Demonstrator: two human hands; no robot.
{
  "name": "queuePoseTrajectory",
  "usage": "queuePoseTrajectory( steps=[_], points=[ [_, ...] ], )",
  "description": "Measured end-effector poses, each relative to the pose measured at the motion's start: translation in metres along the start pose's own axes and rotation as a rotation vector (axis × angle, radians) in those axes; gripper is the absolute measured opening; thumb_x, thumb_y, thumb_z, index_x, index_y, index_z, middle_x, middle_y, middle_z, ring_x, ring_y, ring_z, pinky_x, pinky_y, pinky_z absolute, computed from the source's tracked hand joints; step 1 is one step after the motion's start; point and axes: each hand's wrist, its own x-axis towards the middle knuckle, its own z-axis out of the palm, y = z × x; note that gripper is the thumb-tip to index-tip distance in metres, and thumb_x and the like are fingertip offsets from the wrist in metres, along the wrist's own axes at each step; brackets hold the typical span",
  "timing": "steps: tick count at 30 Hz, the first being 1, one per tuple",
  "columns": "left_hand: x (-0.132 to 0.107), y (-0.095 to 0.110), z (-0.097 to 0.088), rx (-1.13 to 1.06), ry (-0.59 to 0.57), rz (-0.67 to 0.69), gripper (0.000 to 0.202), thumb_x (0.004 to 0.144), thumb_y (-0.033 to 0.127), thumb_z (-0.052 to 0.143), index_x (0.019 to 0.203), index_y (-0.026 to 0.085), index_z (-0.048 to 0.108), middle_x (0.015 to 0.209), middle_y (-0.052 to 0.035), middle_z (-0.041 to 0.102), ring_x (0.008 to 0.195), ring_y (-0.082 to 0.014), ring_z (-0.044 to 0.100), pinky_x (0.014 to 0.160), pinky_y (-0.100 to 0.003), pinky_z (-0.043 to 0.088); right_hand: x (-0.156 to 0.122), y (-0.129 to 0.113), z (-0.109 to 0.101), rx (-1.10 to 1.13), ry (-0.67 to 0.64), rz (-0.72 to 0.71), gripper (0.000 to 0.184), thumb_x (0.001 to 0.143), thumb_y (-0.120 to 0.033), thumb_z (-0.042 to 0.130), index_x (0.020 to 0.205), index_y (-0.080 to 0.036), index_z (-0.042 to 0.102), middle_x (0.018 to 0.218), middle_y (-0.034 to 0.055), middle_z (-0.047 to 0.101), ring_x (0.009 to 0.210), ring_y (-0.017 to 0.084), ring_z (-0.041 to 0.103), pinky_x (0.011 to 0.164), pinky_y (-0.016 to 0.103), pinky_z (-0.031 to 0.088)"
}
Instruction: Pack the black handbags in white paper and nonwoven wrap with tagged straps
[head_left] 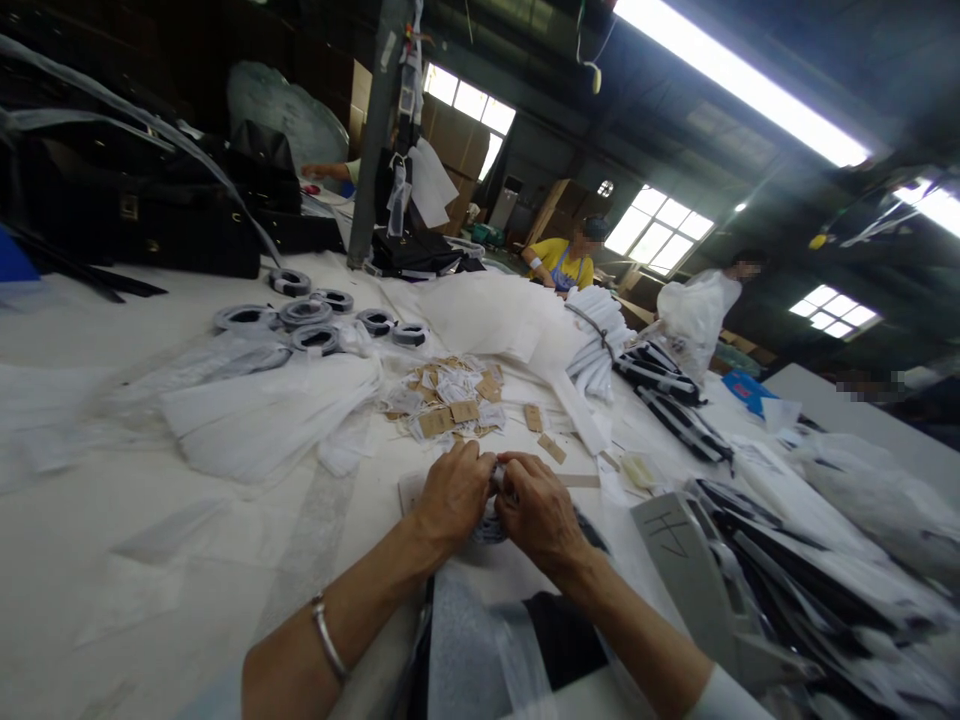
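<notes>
My left hand (456,492) and my right hand (536,505) meet fingertip to fingertip over the work table. Both are closed, with their fingers pressed round a dark coiled strap (489,528) in pale wrapping, mostly hidden beneath them. Just beyond lies a heap of brown and white paper tags (442,400), with a few loose tags (551,447) to its right. Under my forearms sits a black and grey piece (480,640) with clear plastic film over it.
Several coiled straps (306,312) lie at the far left, near white sheets (277,410). Black bags (142,210) stand behind them. A grey metal post (373,130) rises from the table. At right are a grey plastic holder (690,560) and wrapped black straps (810,580). People (566,262) work beyond.
</notes>
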Motion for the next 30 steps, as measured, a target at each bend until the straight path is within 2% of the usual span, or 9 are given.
queuePoseTrajectory(
  steps=[4,10,16,20,22,26,30],
  points=[
    [0.000,-0.002,0.003,0.006,-0.002,0.000,0.024,0.092,0.017,0.045,0.110,0.020,0.061,0.105,-0.0079,0.061,0.104,-0.0223,0.055,0.092,-0.033,0.045,0.002,0.002,0.002,0.049,-0.049,0.028,0.025,0.067,0.000,0.055,0.074,-0.023,0.049,0.101,0.0076,0.067,0.097,0.024,0.060,0.084,0.036,0.050],
    [0.000,-0.001,0.005,0.008,-0.026,-0.002,0.024,0.094,0.017,0.041,0.108,0.018,0.061,0.105,-0.0086,0.061,0.103,-0.0230,0.054,0.092,-0.035,0.045,0.003,0.006,0.007,0.051,-0.095,0.036,0.021,0.076,-0.007,0.062,0.076,-0.023,0.049,0.099,0.0072,0.067,0.092,0.023,0.063,0.080,0.033,0.051],
    [0.001,-0.002,0.002,-0.023,-0.003,-0.013,0.029,0.082,0.011,0.052,0.110,0.017,0.056,0.109,-0.0083,0.062,0.107,-0.0232,0.054,0.096,-0.034,0.043,-0.001,0.013,0.014,0.002,-0.058,-0.005,0.013,0.081,-0.009,0.056,0.084,-0.021,0.053,0.080,0.0037,0.063,0.075,0.020,0.061,0.069,0.029,0.050],
    [0.004,-0.007,0.000,-0.161,0.013,-0.013,0.037,0.075,0.011,0.056,0.111,0.018,0.055,0.108,-0.0072,0.065,0.105,-0.0218,0.058,0.093,-0.032,0.043,-0.003,0.017,0.012,0.031,-0.015,-0.090,0.026,0.083,-0.007,0.053,0.106,-0.019,0.056,0.091,0.0067,0.066,0.086,0.021,0.064,0.076,0.031,0.052],
    [0.007,-0.011,-0.004,-0.316,-0.002,-0.048,0.033,0.078,0.019,0.058,0.111,0.020,0.056,0.101,-0.0054,0.068,0.096,-0.0206,0.061,0.087,-0.030,0.045,-0.003,0.019,0.010,0.030,-0.002,-0.151,0.028,0.083,-0.006,0.051,0.107,-0.018,0.057,0.094,0.0078,0.067,0.087,0.021,0.064,0.078,0.032,0.053],
    [0.015,-0.023,-0.008,-0.547,-0.027,-0.213,0.022,0.088,0.037,0.047,0.092,0.020,0.061,0.085,-0.0049,0.068,0.084,-0.0205,0.062,0.078,-0.030,0.044,-0.003,0.024,0.006,0.011,0.033,-0.241,0.028,0.084,-0.006,0.052,0.108,-0.018,0.058,0.093,0.0086,0.066,0.086,0.022,0.063,0.079,0.035,0.056],
    [0.018,-0.032,-0.005,-0.602,-0.134,-0.280,0.045,0.091,0.049,0.038,0.065,0.018,0.058,0.070,-0.0079,0.064,0.076,-0.0227,0.062,0.074,-0.033,0.045,-0.002,0.026,0.000,0.018,0.075,-0.304,0.034,0.085,-0.005,0.052,0.116,-0.018,0.056,0.098,0.0091,0.066,0.090,0.023,0.063,0.083,0.037,0.056]
  ],
)
